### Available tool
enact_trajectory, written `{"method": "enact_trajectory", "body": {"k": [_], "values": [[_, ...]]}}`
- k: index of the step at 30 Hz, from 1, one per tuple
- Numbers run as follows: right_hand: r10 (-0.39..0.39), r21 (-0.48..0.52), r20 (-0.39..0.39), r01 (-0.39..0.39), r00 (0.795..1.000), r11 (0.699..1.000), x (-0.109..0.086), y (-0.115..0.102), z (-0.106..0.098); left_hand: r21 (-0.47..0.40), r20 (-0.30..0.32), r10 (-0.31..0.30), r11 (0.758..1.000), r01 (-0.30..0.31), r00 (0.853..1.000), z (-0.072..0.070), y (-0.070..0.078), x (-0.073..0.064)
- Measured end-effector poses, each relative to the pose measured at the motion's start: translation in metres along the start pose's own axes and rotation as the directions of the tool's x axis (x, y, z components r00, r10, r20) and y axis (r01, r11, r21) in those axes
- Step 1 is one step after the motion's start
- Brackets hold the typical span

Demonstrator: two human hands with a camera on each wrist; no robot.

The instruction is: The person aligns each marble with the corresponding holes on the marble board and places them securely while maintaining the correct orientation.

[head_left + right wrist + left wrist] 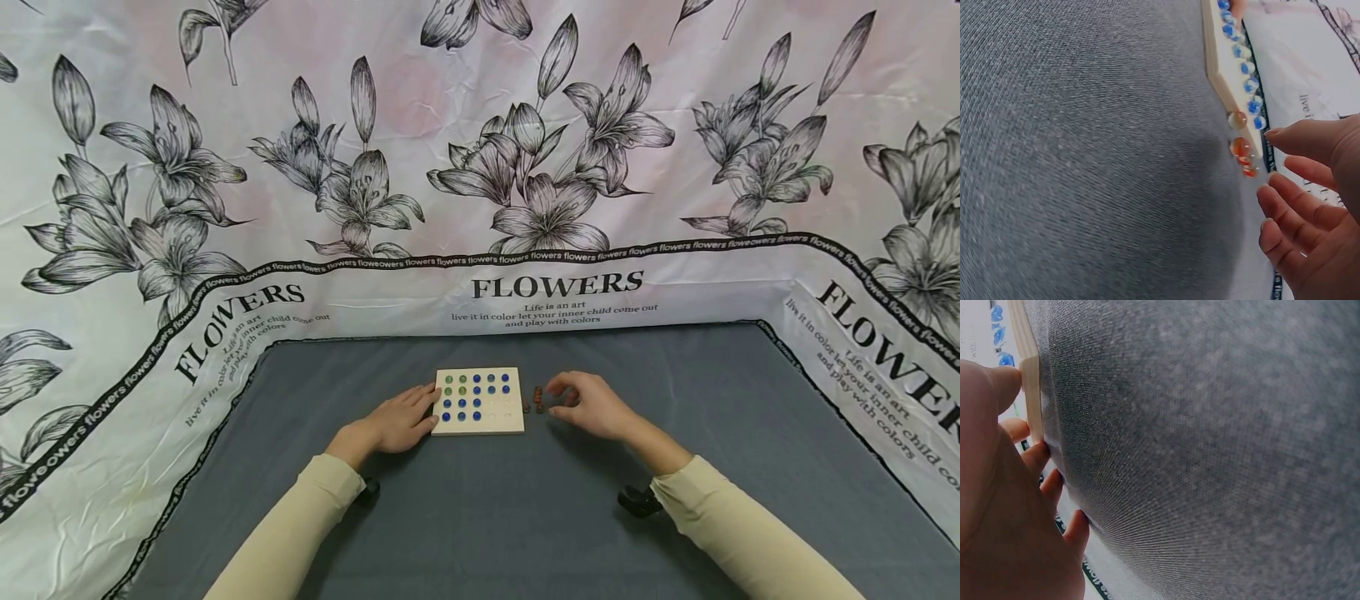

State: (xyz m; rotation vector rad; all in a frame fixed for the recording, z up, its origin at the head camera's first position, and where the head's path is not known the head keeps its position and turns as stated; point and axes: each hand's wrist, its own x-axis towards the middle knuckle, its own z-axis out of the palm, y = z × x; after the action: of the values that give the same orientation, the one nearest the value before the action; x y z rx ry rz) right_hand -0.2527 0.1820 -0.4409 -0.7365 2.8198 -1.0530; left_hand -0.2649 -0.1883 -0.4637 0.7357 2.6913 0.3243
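Note:
A pale wooden board [498,427] lies on the grey cloth, with blue marbles [477,403] and green marbles [448,379] seated in rows; a few hollows at its near right hold none. My left hand [401,419] rests at the board's left edge, thumb and fingertips against its side. Just right of the board sit several orange-brown marbles [1240,147] on the cloth. Close beside them is my right hand [596,406], fingers loosely bent and thumb apart, with nothing between them in the right wrist view.
Grey cloth [480,517] covers the table. Behind and at both sides runs a white floral cloth [375,304] with a dark printed border. A dark strap device [639,502] sits at the right wrist.

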Motion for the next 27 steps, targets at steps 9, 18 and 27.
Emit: {"method": "enact_trajectory", "body": {"k": [9, 18, 27], "values": [[0.066, 0.067, 0.012, -0.067, 0.998, 0.996, 0.006, 0.012, 0.017, -0.007, 0.010, -0.004, 1.000, 0.004, 1.000, 0.001, -0.002, 0.000], [0.069, 0.047, 0.010, -0.070, 0.998, 0.996, 0.011, 0.006, 0.019, -0.014, -0.005, -0.002, 1.000, 0.002, 1.000, -0.001, -0.001, -0.001], [0.049, -0.021, 0.009, -0.049, 0.999, 0.999, 0.012, 0.001, 0.020, -0.025, -0.010, -0.014, 1.000, 0.013, 1.000, -0.001, 0.002, -0.002]]}}
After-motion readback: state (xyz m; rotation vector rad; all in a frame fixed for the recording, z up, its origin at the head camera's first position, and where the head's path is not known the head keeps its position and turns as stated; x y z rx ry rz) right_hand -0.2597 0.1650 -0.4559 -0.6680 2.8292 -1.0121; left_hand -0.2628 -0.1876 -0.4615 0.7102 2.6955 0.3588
